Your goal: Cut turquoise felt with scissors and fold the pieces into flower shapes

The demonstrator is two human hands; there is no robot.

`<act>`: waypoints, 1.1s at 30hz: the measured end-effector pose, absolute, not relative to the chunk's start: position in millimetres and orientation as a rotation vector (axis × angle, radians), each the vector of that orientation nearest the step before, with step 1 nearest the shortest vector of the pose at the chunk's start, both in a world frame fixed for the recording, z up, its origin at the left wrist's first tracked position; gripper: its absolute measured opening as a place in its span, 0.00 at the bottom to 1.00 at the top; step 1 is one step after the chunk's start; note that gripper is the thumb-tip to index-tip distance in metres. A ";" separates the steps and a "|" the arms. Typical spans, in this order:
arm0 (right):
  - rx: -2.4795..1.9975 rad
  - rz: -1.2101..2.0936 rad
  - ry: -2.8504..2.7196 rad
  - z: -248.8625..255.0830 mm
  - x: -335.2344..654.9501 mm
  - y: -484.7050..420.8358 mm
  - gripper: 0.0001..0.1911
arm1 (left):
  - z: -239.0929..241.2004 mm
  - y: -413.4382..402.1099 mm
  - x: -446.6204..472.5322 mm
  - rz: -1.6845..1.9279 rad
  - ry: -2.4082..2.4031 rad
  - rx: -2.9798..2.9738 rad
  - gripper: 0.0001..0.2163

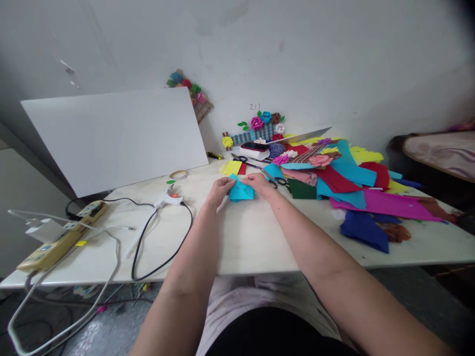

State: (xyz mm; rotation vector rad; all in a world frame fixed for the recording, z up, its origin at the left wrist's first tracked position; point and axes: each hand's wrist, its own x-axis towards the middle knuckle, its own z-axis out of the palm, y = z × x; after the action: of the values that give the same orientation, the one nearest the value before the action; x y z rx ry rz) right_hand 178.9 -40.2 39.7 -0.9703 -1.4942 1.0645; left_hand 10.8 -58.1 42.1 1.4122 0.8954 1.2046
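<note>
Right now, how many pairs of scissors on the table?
2. Blue-handled scissors lie beside the white box near the wall; black-handled scissors lie right of the right hand. The felt pile may hide more.

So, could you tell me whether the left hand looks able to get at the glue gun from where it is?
Probably yes: the left hand is on the blue paper, and only bare table lies between it and the glue gun.

A home craft corner.
Felt sheets [356, 190] heaped at two o'clock on the counter [260, 237], glue gun [168, 199] at ten, bed [441, 151] at three.
</note>
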 end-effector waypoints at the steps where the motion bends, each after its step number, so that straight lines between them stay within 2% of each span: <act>1: -0.971 1.052 -1.489 39.8 178.6 -40.1 0.14 | 41.8 -57.6 10.7 1.206 0.891 1.413 0.17; 15: -0.966 0.965 -1.544 47.1 176.8 -47.6 0.13 | 41.1 -57.1 10.2 1.220 0.881 1.392 0.17; 26: -0.980 1.014 -1.510 38.8 178.4 -38.4 0.18 | 42.4 -58.3 11.2 1.218 0.946 1.396 0.17; 33: -0.965 1.253 -1.359 43.7 181.6 -42.6 0.27 | 43.7 -58.3 11.8 1.255 0.961 1.378 0.17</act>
State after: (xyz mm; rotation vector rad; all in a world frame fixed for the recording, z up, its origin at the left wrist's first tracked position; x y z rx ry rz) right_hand 181.6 -42.6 43.7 -0.9654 -1.3587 1.2535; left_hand 11.8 -58.3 43.7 1.3780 0.9607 1.2554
